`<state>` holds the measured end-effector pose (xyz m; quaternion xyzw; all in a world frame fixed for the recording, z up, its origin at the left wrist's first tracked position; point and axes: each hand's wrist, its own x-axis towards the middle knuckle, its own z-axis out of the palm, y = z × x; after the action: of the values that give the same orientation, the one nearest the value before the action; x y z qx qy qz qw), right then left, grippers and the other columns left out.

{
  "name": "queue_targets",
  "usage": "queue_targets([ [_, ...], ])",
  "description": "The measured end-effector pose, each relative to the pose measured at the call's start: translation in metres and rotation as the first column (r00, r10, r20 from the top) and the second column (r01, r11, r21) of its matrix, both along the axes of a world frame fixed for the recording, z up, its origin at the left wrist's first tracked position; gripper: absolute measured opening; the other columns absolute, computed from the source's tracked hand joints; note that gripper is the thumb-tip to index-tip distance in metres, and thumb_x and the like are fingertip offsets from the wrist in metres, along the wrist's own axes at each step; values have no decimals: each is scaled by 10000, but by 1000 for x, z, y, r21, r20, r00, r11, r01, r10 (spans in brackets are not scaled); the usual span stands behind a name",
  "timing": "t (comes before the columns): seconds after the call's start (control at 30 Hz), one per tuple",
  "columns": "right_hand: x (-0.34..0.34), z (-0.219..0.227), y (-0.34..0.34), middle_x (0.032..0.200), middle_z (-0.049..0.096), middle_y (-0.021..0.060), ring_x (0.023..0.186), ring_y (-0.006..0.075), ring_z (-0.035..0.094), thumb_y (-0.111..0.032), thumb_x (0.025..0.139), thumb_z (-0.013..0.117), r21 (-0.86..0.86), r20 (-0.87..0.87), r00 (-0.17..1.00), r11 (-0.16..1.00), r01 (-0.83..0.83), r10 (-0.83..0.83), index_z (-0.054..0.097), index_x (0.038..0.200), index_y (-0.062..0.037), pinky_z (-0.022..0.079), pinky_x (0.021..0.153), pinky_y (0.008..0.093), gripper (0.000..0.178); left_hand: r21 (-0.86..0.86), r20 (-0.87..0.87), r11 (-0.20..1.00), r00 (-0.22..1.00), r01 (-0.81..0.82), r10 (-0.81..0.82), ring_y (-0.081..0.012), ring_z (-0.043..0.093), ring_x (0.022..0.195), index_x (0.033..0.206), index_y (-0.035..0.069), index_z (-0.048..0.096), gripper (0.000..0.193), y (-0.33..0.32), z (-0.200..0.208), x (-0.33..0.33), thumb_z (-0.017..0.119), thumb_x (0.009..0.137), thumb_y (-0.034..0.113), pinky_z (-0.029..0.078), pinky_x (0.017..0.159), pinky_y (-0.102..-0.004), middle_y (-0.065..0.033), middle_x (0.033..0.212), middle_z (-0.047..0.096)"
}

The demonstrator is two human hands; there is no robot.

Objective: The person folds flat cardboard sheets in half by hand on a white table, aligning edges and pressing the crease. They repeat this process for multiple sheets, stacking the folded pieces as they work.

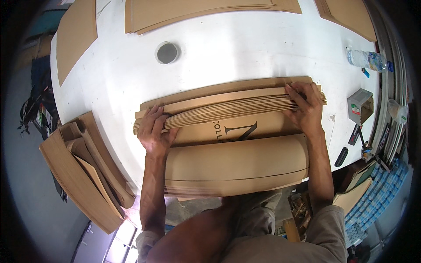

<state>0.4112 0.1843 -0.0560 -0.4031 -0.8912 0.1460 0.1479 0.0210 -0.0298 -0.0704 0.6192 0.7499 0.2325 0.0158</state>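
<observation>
A stack of brown cardboard sheets (237, 158) lies in front of me, its near part curving down over the table's front edge. Across its far side runs a thick band of layered cardboard edges (228, 106), folded together. My left hand (154, 127) grips the left end of this band, fingers over the top and thumb on the near side. At the right end, my right hand (305, 105) holds it likewise, its fingers bent over the far edge. Dark printing shows on the sheet between the band and the curved part.
More flat cardboard (210, 13) lies at the far edge, with other pieces at both far corners. Folded cardboard (83, 171) leans at the left. A round grey disc (167, 53) sits on the white table (245, 48). A plastic bottle (368, 59) and grey box (360, 106) are at the right.
</observation>
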Motion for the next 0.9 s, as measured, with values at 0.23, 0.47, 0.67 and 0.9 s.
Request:
queue_targets([
  [0.23, -6, 4, 3, 1225, 705, 103, 1167, 357, 671, -229, 569, 1015, -96, 50, 999, 995, 22, -17, 773, 1096, -44, 557, 987, 477, 609, -125, 61, 992, 998, -17, 25, -379, 747, 1145, 929, 37, 718, 430, 7, 7, 5, 937, 788, 378, 599, 1017, -529, -125, 1149, 773],
  [0.47, -9, 6, 5, 1203, 694, 148, 1162, 386, 658, -381, 687, 993, -160, 216, 976, 986, 53, -18, 730, 1154, -62, 546, 979, 495, 623, -189, -75, 980, 994, 67, -83, -393, 706, 1090, 1073, 54, 678, 549, 15, 10, -3, 962, 737, 382, 560, 1024, -511, -141, 1132, 727],
  [0.67, -27, 23, 12, 1183, 660, 161, 1133, 395, 655, -481, 720, 960, -300, 297, 952, 939, 168, -76, 718, 1233, -69, 552, 943, 514, 701, -323, -39, 945, 999, -45, 34, -364, 667, 930, 1099, 45, 687, 575, 21, 15, 2, 909, 805, 487, 540, 871, -496, -117, 1044, 702],
  [0.9, -19, 17, 10, 1243, 641, 163, 1131, 371, 658, -477, 689, 968, -188, 184, 982, 980, 70, -35, 738, 1270, -28, 557, 956, 505, 770, -222, -101, 974, 992, 49, -73, -374, 663, 956, 1130, 19, 682, 633, 28, 15, 1, 881, 829, 540, 504, 963, -525, -146, 1021, 697],
])
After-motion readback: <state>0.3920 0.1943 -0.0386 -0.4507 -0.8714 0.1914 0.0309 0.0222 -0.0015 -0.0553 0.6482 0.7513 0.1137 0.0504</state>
